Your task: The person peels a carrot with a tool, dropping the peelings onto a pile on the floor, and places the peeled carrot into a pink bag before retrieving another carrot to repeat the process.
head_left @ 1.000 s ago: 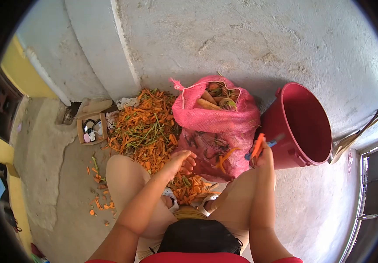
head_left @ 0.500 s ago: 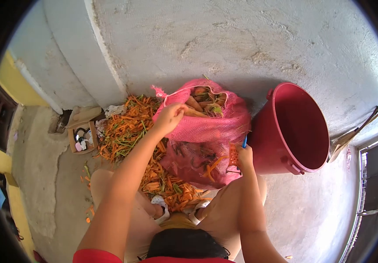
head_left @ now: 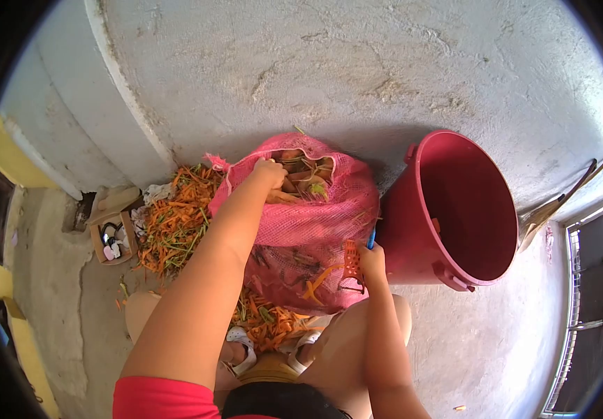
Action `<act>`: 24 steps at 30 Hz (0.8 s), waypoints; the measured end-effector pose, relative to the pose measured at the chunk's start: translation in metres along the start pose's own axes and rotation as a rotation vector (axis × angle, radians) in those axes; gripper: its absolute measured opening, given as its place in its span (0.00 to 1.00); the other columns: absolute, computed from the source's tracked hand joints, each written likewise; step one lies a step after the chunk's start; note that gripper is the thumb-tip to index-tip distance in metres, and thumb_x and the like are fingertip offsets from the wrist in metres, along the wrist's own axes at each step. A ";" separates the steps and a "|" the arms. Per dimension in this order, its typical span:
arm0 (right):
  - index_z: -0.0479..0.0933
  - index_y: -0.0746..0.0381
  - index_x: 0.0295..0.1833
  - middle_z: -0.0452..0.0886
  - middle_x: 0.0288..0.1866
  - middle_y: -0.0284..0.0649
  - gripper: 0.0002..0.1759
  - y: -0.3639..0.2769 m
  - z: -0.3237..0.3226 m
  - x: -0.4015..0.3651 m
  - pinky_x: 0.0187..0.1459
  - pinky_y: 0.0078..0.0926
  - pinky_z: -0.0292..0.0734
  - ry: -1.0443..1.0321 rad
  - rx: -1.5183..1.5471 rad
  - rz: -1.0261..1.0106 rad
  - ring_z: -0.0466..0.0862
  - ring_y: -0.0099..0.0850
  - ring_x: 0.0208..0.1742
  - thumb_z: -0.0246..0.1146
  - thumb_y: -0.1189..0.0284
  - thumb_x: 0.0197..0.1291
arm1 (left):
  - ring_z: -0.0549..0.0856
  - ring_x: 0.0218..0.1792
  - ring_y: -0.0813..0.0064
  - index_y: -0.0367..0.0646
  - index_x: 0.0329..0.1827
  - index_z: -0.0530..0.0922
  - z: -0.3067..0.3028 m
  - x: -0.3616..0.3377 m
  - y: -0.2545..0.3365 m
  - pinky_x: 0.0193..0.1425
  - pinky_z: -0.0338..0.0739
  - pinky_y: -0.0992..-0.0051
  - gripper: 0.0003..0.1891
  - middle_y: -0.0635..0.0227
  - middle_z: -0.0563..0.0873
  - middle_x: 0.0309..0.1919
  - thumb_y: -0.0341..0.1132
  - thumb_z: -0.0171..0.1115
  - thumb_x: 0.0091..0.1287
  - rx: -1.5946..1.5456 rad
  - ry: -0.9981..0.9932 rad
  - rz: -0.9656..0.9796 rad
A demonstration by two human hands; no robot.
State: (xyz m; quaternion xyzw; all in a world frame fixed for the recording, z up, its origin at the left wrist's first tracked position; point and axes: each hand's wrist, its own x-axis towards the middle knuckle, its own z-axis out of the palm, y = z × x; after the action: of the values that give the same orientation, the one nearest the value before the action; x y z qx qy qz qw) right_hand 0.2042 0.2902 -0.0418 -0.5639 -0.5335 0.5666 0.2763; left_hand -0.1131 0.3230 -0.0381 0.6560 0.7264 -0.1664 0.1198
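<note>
My left hand (head_left: pixel 271 173) is at the mouth of a pink mesh sack (head_left: pixel 301 222), its fingers curled in among the carrots (head_left: pixel 303 174); what they grip is hidden. The carrots lie in a heap in the opening, some with green tops. In front of the sack, my right hand (head_left: pixel 372 262) is closed around a peeler (head_left: pixel 352 262) with an orange slotted body and a metal end pointing down. A blue piece stands up above that hand. Strips of peel (head_left: pixel 321 281) lie on the sack's lower part, near the peeler.
A large red bin (head_left: pixel 422 241) stands right of the sack, with a small orange piece inside its rim. Orange and green peelings (head_left: pixel 176 227) are heaped on the floor at left. Beside them sits a small cardboard box (head_left: pixel 114 241). A rough grey wall (head_left: pixel 315 63) rises behind.
My left hand has moved up and farther into the sack's opening. My right hand keeps hold of the peeler. The view has shifted, and an orange piece now shows inside the bin.
</note>
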 end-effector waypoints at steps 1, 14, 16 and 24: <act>0.71 0.66 0.27 0.67 0.15 0.31 0.11 0.000 0.001 0.000 0.20 0.22 0.62 -0.004 0.025 0.016 0.66 0.19 0.17 0.57 0.69 0.52 | 0.69 0.57 0.67 0.52 0.51 0.74 -0.003 -0.003 -0.001 0.60 0.60 0.62 0.18 0.68 0.73 0.54 0.40 0.52 0.57 0.016 -0.029 -0.004; 0.73 0.67 0.28 0.74 0.19 0.34 0.09 0.004 0.004 0.010 0.20 0.20 0.68 -0.042 -0.060 -0.025 0.73 0.21 0.18 0.55 0.71 0.53 | 0.71 0.54 0.60 0.35 0.60 0.57 -0.039 -0.091 -0.046 0.55 0.66 0.63 0.24 0.52 0.70 0.52 0.41 0.41 0.65 -1.487 0.201 -0.044; 0.73 0.67 0.28 0.74 0.19 0.35 0.09 0.012 0.007 0.017 0.20 0.20 0.68 -0.057 -0.063 -0.034 0.74 0.21 0.18 0.55 0.71 0.53 | 0.75 0.45 0.63 0.35 0.54 0.62 -0.030 -0.125 -0.045 0.47 0.71 0.64 0.21 0.56 0.74 0.46 0.41 0.42 0.64 -2.228 0.163 0.066; 0.73 0.66 0.25 0.72 0.17 0.33 0.12 0.015 0.027 0.004 0.21 0.22 0.64 -0.050 -0.155 -0.153 0.69 0.20 0.18 0.61 0.67 0.51 | 0.76 0.28 0.71 0.37 0.38 0.71 0.024 -0.253 0.034 0.29 0.71 0.72 0.23 0.64 0.76 0.27 0.53 0.42 0.64 -2.771 -0.108 0.004</act>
State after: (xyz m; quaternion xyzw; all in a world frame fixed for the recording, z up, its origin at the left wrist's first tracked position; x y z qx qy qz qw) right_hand 0.1825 0.2815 -0.0629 -0.5270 -0.6240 0.5149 0.2606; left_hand -0.0529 0.0857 0.0363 -0.0028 0.2912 0.6582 0.6942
